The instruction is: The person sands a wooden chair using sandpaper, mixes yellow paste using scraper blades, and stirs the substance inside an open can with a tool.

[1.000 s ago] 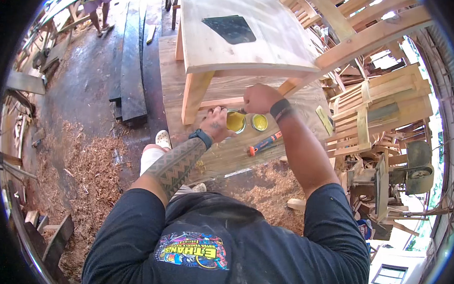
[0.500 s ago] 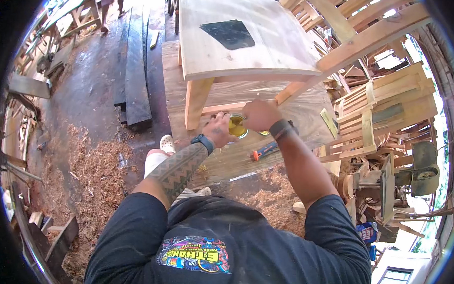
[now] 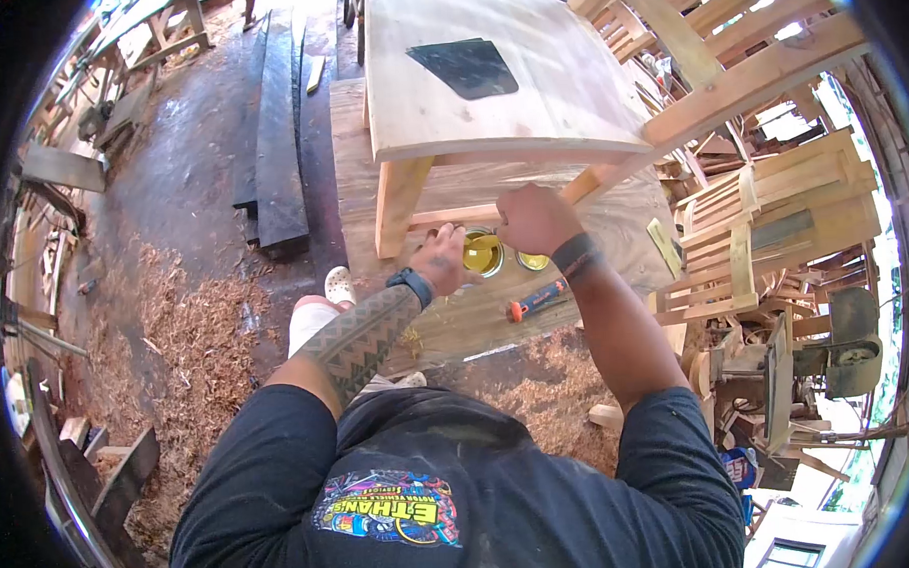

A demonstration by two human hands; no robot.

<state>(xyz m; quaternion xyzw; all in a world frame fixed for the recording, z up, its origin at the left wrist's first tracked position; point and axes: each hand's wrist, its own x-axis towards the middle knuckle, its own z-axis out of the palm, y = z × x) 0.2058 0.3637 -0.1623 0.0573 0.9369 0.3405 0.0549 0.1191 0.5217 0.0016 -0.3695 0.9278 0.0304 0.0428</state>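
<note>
An open can (image 3: pixel 498 266) with yellow contents stands on the plywood board, below the front of a wooden chair (image 3: pixel 557 75). My left hand (image 3: pixel 442 256) is curled against the left side of the can, fingers at its rim. Over the can's right side, my right hand (image 3: pixel 535 219) is closed in a fist. A flat yellowish piece shows between that fist and the can; what the fist holds is mostly hidden. Just below the right hand lies a round lid-like piece (image 3: pixel 532 262) with yellow on it. A tool with a blue and orange handle (image 3: pixel 537 299) lies nearer me.
Dark flat sheets (image 3: pixel 467 67) lie on the chair seat. The plywood board (image 3: pixel 446 334) bears the chair. Long dark planks (image 3: pixel 279 140) rest on the floor to the left. Wood shavings (image 3: pixel 196 333) cover much of the floor. Slatted wooden furniture (image 3: pixel 723 245) stands at right.
My right hand has moved slightly right and up, uncovering more of the can's mouth and the lid-like piece. My left hand stays at the can. The view has shifted slightly.
</note>
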